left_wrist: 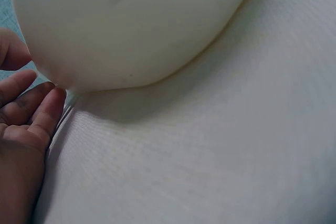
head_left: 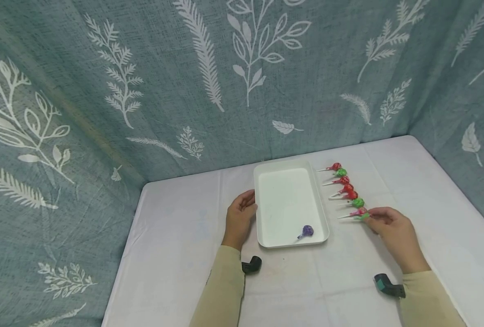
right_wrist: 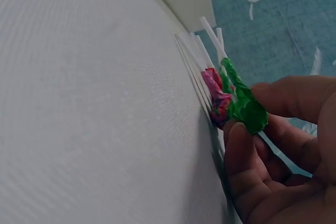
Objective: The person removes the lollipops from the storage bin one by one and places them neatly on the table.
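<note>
My left hand rests at the left wall of a white rectangular tray. In the left wrist view its fingertips touch the outside of the wall. Inside the tray, near its front right corner, lies a purple-wrapped lollipop. My right hand pinches a green-wrapped lollipop by its head between thumb and fingers, at the near end of a row of lollipops. Right beside it is a pink lollipop, its stick pointing toward the tray.
To the right of the tray, several red lollipops and a green one lie in a slanting row. A white cloth covers the table. Blue-green curtains with white leaf prints hang behind and at both sides.
</note>
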A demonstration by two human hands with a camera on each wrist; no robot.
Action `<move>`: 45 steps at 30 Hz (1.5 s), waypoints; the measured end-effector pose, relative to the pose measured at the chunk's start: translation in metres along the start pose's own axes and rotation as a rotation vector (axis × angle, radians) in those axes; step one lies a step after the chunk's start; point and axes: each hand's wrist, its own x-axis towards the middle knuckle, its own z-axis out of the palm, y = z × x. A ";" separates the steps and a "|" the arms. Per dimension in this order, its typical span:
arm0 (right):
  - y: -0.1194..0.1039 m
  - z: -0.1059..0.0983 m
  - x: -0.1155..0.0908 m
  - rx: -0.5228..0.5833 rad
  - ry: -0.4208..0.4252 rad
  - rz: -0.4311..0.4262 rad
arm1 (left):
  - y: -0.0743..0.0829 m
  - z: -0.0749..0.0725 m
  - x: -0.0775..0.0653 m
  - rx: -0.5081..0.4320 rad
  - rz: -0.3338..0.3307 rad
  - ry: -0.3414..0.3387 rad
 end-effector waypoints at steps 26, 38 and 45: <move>0.001 0.001 0.000 -0.082 -0.035 -0.028 | 0.001 -0.001 0.000 0.024 -0.027 0.010; -0.009 -0.002 -0.004 0.054 0.081 -0.036 | 0.001 -0.001 0.000 0.012 -0.013 0.000; -0.018 0.000 -0.007 0.144 0.106 -0.053 | 0.001 -0.001 -0.001 0.004 -0.010 -0.003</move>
